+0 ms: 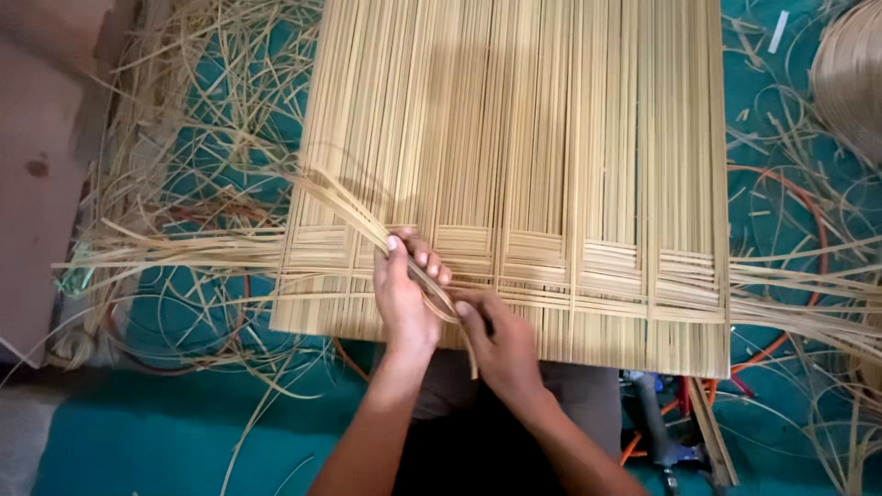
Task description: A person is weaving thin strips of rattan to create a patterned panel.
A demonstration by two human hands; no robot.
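A wide mat of long pale bamboo strips (514,138) lies in front of me, with a few woven cross rows near its close edge. My left hand (404,294) rests on the mat and pinches a lifted bundle of thin strips (344,207) that curves up and away to the left. Just right of it, my right hand (501,344) grips the near end of the same bundle against the mat's edge. Both hands touch each other at the woven band.
Loose strips and shavings (184,230) litter the teal floor on both sides. An orange cable (808,220) loops at the right, a coiled bundle of strips (850,73) sits top right, and a tool (661,441) lies by my knee.
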